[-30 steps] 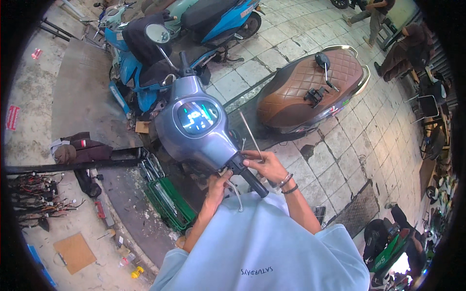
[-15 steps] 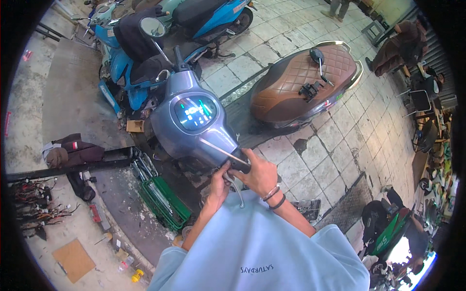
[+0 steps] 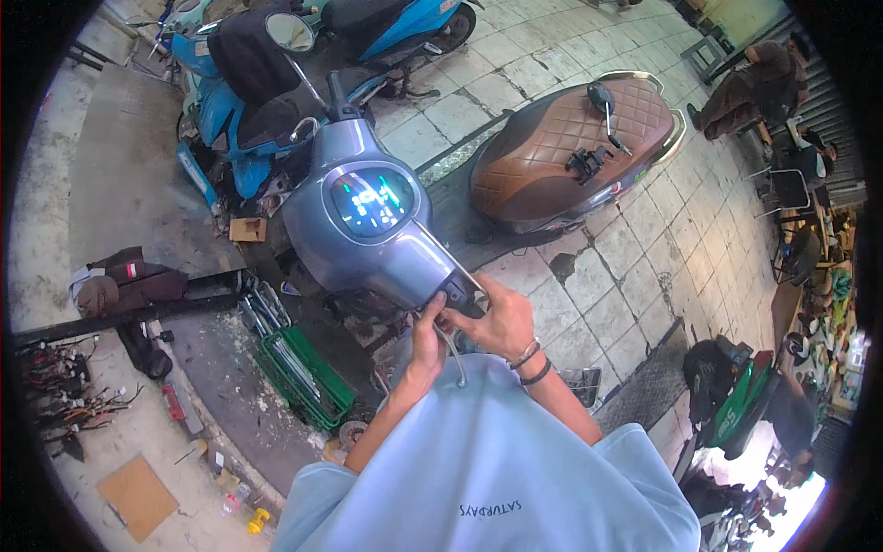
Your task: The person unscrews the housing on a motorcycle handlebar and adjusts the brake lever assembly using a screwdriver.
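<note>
A grey-blue scooter front cowl (image 3: 405, 262) with a lit dashboard display (image 3: 372, 204) stands before me. At its near end is a black handlebar switch housing (image 3: 460, 293). My left hand (image 3: 425, 348) is closed at the housing's left side, thumb pressed up against it. My right hand (image 3: 504, 322) is closed from the other side, with a thin metal rod (image 3: 443, 248) running out from its index finger across the cowl's edge. Below the hands curves a silver brake lever (image 3: 454, 357). The fingers partly hide the housing and the rod's near end.
A loose mirror (image 3: 603, 103) and a black bracket (image 3: 589, 164) lie on the brown quilted seat (image 3: 552, 120). Blue scooters (image 3: 241, 120) stand far left. A green crate (image 3: 303, 373) of tools sits left of me. One person (image 3: 773, 78) is bent over at the far right.
The thin rod has swung clockwise, its far end now higher and further right on the cowl. My right hand has shifted slightly right and down; the left stays at the housing.
</note>
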`<state>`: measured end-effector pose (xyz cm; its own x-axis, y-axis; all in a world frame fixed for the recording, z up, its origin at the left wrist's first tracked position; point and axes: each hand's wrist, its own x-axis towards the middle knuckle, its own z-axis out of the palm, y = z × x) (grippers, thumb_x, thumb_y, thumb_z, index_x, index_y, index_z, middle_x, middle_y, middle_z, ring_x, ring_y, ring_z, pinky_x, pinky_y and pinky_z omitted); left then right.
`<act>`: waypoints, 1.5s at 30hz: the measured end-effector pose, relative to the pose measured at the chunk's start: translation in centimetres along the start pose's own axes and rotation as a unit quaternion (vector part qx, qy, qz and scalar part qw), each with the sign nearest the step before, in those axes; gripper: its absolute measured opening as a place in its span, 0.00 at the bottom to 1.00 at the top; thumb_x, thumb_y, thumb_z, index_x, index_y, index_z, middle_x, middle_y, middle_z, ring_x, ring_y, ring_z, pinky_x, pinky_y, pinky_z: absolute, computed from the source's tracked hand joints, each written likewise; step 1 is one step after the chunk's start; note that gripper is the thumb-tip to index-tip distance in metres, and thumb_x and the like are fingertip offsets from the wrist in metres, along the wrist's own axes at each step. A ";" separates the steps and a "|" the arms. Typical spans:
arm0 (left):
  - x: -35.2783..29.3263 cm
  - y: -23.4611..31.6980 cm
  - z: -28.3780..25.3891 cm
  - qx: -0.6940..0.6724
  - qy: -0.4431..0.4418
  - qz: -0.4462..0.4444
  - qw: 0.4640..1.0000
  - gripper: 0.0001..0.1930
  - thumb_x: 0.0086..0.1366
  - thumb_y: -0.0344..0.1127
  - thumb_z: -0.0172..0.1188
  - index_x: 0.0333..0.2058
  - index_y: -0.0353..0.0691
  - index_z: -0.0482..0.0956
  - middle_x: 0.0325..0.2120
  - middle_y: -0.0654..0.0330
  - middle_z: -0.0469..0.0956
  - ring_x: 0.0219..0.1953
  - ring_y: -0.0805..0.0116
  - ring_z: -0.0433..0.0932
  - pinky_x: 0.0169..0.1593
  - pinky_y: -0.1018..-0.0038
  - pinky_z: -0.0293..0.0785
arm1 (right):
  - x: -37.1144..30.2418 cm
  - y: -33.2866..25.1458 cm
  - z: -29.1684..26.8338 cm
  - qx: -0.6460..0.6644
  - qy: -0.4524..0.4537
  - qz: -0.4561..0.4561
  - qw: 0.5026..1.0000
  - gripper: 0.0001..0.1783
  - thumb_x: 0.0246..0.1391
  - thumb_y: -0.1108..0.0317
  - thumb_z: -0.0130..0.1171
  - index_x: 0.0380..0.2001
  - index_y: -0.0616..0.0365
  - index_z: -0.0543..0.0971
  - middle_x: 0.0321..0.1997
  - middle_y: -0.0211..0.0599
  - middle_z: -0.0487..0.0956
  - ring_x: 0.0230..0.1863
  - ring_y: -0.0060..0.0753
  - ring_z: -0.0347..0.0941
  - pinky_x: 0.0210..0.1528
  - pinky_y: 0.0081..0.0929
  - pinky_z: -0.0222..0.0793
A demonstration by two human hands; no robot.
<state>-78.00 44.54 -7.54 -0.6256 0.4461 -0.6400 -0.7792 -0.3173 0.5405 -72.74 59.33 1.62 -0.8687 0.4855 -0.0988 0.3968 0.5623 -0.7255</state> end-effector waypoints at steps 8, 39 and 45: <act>-0.7 0.0 -0.2 -0.041 -0.041 0.014 0.998 0.09 0.74 0.44 0.66 0.46 0.49 0.82 0.38 0.71 0.79 0.42 0.77 0.76 0.50 0.72 0.70 | -0.2 -0.4 0.3 -0.027 -0.025 0.055 0.998 0.36 0.46 0.42 0.77 0.53 0.53 0.85 0.43 0.48 0.89 0.41 0.52 0.88 0.41 0.46 0.81; 2.4 19.8 10.4 0.785 -0.428 0.372 0.249 0.38 0.56 0.54 0.78 0.61 0.38 0.83 0.42 0.53 0.75 0.48 0.52 0.72 0.53 0.60 0.68 | -3.9 -3.7 4.7 -0.074 0.209 0.096 0.970 0.34 0.45 0.61 0.79 0.58 0.55 0.83 0.49 0.38 0.85 0.44 0.44 0.86 0.46 0.42 0.81; 5.7 17.2 14.0 0.752 -0.558 0.323 0.136 0.36 0.51 0.51 0.79 0.57 0.40 0.87 0.39 0.53 0.75 0.47 0.53 0.73 0.52 0.61 0.67 | -4.8 -5.1 5.8 -0.093 0.268 0.124 0.951 0.30 0.49 0.62 0.77 0.56 0.56 0.81 0.51 0.38 0.86 0.40 0.46 0.86 0.40 0.41 0.82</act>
<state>-94.40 53.29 5.72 0.5054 0.8469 -0.1652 0.8389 -0.4375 0.3238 -72.28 50.22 1.82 -0.4858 0.8619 0.1458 0.6586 0.4705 -0.5873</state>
